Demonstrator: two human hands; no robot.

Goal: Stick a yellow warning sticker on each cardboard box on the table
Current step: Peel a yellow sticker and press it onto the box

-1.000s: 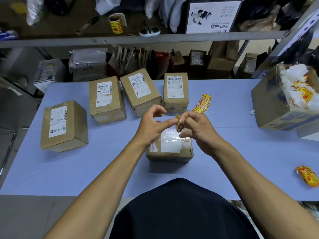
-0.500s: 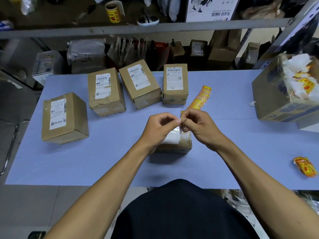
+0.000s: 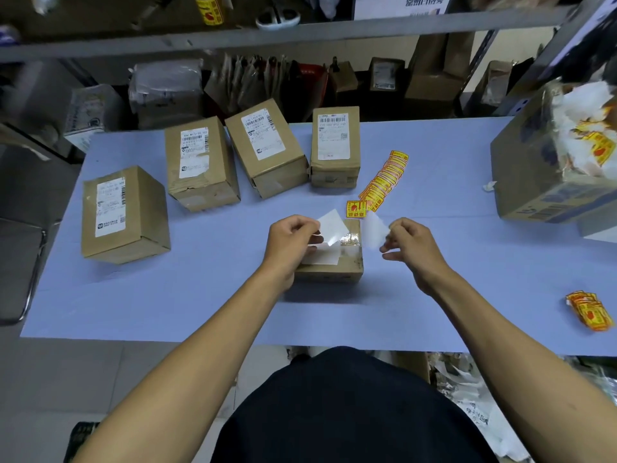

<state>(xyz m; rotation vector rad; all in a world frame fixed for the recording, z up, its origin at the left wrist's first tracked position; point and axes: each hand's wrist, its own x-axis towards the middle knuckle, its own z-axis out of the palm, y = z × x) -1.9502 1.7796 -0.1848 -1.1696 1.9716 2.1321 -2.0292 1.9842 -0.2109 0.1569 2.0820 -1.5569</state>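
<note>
From the head view, the two hands are just over the small cardboard box (image 3: 334, 262) in the middle of the frame, on the blue worktop (image 3: 167, 295). The left hand (image 3: 292, 240) pinches a white square piece (image 3: 332, 225) by its left edge. The right hand (image 3: 409, 243) pinches a thin see-through white piece (image 3: 375, 230) with its fingertips. The two pieces are apart, so I think the sticker has been peeled off its backing, but I cannot tell for sure which piece is which. One yellow sticker (image 3: 356, 208) shows just above the near box; I cannot tell if it lies on the worktop. A long strip of yellow stickers (image 3: 384, 180) runs up and right from it. Four more boxes (image 3: 267, 145) sit in a row in the upper left, and none shows a yellow sticker on top. More stickers (image 3: 589, 310) lie at the right edge. Next, I think the sticky piece must go flat on the near box and be pressed down, and the backing dropped.
</note>
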